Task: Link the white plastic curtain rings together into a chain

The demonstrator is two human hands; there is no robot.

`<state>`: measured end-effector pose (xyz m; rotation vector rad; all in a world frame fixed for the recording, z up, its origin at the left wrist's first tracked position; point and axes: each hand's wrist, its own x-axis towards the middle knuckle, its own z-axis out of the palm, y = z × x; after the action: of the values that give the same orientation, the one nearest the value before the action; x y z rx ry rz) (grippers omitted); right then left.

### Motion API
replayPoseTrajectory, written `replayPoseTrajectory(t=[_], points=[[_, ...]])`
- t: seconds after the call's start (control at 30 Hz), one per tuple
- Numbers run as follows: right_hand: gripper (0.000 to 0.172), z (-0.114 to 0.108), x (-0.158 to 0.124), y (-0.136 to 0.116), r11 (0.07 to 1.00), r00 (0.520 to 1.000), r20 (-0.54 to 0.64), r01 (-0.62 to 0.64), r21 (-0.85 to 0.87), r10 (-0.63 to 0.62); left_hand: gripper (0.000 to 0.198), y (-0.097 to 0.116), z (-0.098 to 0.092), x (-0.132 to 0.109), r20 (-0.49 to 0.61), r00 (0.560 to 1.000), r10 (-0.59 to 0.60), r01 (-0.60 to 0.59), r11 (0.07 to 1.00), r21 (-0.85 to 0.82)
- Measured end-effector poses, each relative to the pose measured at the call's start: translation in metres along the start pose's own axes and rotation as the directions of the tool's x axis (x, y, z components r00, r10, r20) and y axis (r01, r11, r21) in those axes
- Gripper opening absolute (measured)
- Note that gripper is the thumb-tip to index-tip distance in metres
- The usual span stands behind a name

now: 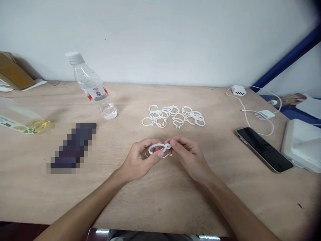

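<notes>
Between my two hands is a white plastic ring [151, 147] with a small loop at its right end. My left hand [140, 160] is closed, its thumb and fingers pinching the ring's near side. With thumb and forefinger, my right hand [189, 155] grips the small loop end. Below the held ring, part of another white ring shows near the tabletop, mostly covered by my fingers; I cannot tell whether it is held. Beyond my hands, a loose pile of white rings [160, 121] lies on the wooden table [160, 201], several of them overlapping.
A water bottle [92, 87] stands back left, near a blurred dark rectangle [74, 145] and a clear plastic package [25, 120]. On the right lie a phone [264, 149], a white charger [238, 90] with cables, and a white plastic box [303, 144]. A cardboard box [16, 72] sits far left.
</notes>
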<state>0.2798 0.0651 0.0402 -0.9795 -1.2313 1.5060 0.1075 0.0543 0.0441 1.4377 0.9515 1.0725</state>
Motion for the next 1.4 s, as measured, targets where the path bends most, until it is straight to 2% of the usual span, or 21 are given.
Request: replayPoseTrajectory(t=[0.2,0.33,0.5,0.63,0.9,1.07,1.17,1.23,1.27,1.33,1.4], points=[[0.024,-0.001,-0.001,-0.001,0.997,0.995,0.095,0.021,0.081,-0.029,0.037,0.005,-0.004,0.005,0.124,0.992,-0.024,0.046,0.983,-0.177],[0.018,0.001,-0.002,-0.003,0.992,0.996,0.082,0.032,0.12,-0.042,0.034,0.004,-0.008,0.004,0.176,0.984,-0.028,0.07,0.97,-0.234],[0.016,0.005,-0.002,-0.003,0.991,0.999,0.019,0.03,0.133,-0.033,0.032,0.007,-0.008,0.004,0.183,0.983,-0.031,0.071,0.974,-0.217],[0.014,0.005,-0.002,-0.004,0.994,0.999,-0.026,0.041,0.102,-0.039,0.035,0.012,-0.006,0.004,0.17,0.984,-0.047,0.071,0.988,-0.139],[0.018,0.006,-0.002,-0.006,0.984,1.0,-0.017,0.004,0.175,-0.001,0.043,0.012,-0.006,0.001,0.151,0.985,-0.079,0.084,0.996,-0.023],[0.019,0.007,-0.003,-0.006,0.975,0.999,0.043,-0.013,0.222,0.004,0.043,0.009,-0.006,0.0,0.152,0.986,-0.075,0.081,0.996,-0.035],[0.02,0.001,0.0,-0.005,0.996,1.0,0.022,0.007,0.094,-0.009,0.043,0.001,-0.009,0.0,0.164,0.983,-0.079,0.097,0.99,-0.102],[0.021,-0.008,0.005,-0.003,0.989,0.99,-0.125,0.055,-0.136,-0.072,0.043,-0.005,-0.01,0.001,0.157,0.984,-0.088,0.111,0.983,-0.145],[0.02,-0.015,0.008,-0.002,0.954,0.967,-0.217,0.07,-0.292,-0.137,0.043,-0.008,-0.01,0.001,0.148,0.984,-0.096,0.119,0.981,-0.156],[0.019,-0.029,0.015,0.004,0.799,0.893,-0.334,0.047,-0.599,-0.303,0.043,-0.012,-0.01,0.002,0.123,0.986,-0.112,0.132,0.978,-0.164],[0.025,-0.042,0.021,0.012,0.629,0.866,-0.311,0.005,-0.777,-0.392,0.044,-0.013,-0.009,0.003,0.08,0.989,-0.12,0.132,0.979,-0.156]])
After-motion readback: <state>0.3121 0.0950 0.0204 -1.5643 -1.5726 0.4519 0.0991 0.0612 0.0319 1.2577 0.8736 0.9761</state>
